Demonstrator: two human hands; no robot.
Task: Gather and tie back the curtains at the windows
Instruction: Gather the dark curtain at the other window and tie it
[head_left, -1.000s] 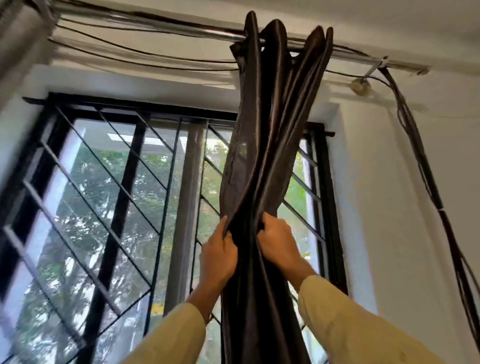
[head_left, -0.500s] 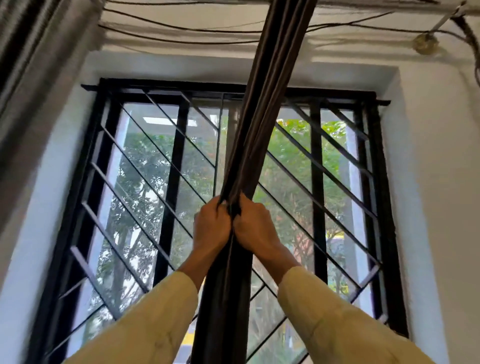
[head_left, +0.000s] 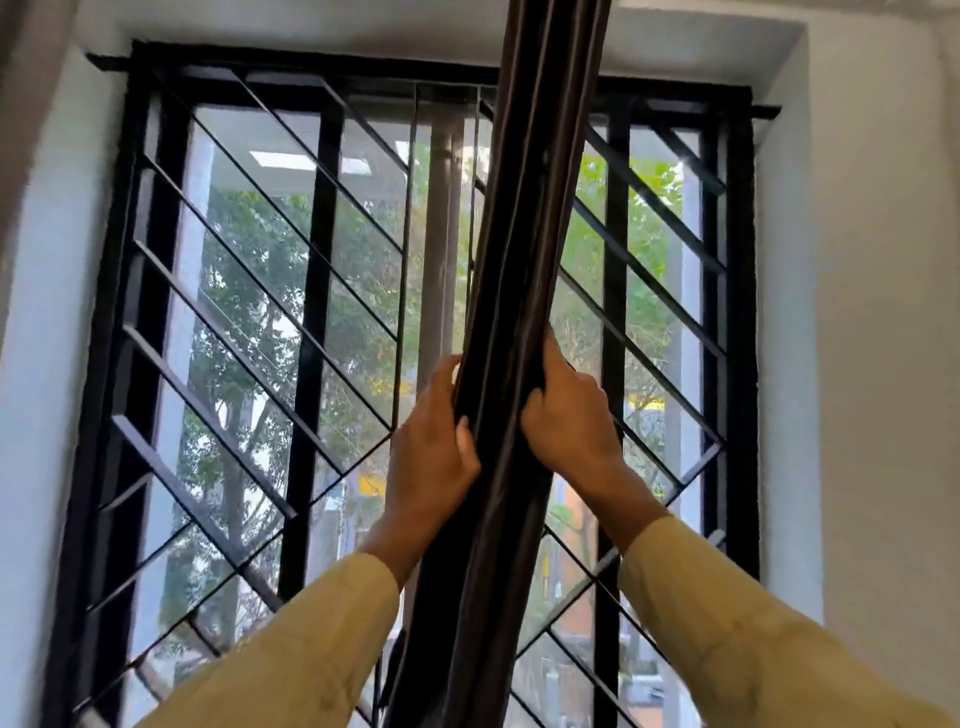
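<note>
- Since a moment ago my left hand (head_left: 434, 447) and right hand (head_left: 566, 415) have eased apart; the curtain (head_left: 519, 234) runs straight up between my fingers
- Both clench its sides, squeezing the folds into one rope for tying
- The grille (head_left: 311, 312) stands behind my fingers

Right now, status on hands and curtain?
Left hand and right hand grip the dark curtain. Gathered narrow, no tie visible. Window grille behind; nothing blocking.
</note>
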